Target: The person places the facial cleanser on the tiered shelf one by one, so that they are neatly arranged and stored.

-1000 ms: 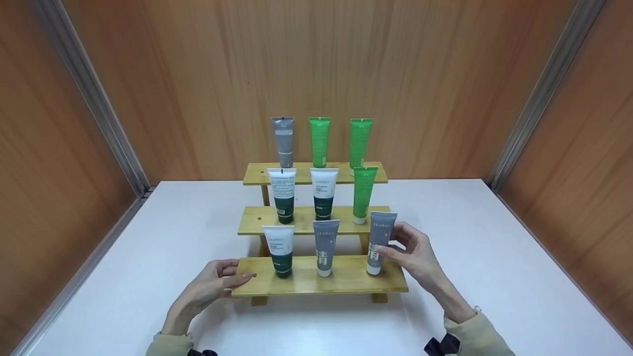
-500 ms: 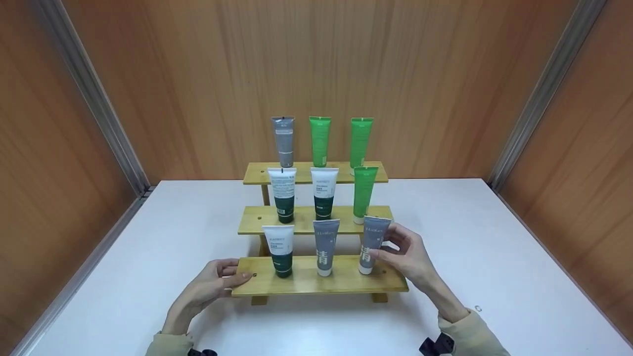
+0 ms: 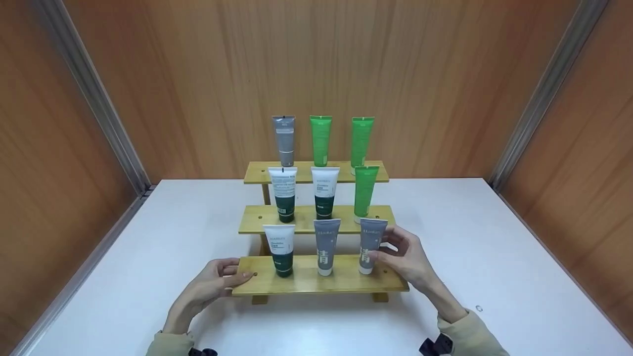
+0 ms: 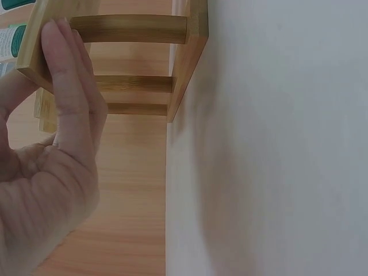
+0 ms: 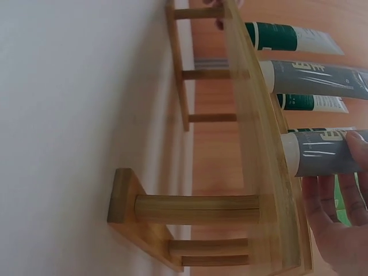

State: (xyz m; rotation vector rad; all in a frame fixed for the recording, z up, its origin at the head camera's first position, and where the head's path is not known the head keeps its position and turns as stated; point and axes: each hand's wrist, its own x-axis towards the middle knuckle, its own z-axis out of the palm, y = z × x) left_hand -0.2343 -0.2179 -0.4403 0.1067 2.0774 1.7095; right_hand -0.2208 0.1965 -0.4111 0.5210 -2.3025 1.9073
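A three-step wooden rack (image 3: 301,286) stands on the white table. My left hand (image 3: 210,287) grips the left end of its lowest board, thumb on top and fingers beneath, as the left wrist view also shows. At the right end of that board, my right hand (image 3: 408,257) pinches a grey tube (image 3: 372,242) with a white cap, thumb in front and fingers behind. The tube stands upright, cap down, its cap at the board. Beside it stand another grey tube (image 3: 326,244) and a white-and-green tube (image 3: 280,247). In the right wrist view the pinched grey tube (image 5: 325,152) meets the board.
On the middle board are two white-and-green tubes (image 3: 324,190) and a green tube (image 3: 365,190). The top board holds a grey tube (image 3: 284,138) and two green tubes (image 3: 321,138). Wood-grain panels (image 3: 316,59) enclose the table (image 3: 163,222). A small ring (image 3: 478,308) lies at the right.
My right hand has moved the grey tube a little left and down along the lowest board, and it now stands straighter. The left hand has stayed in place on the rack.
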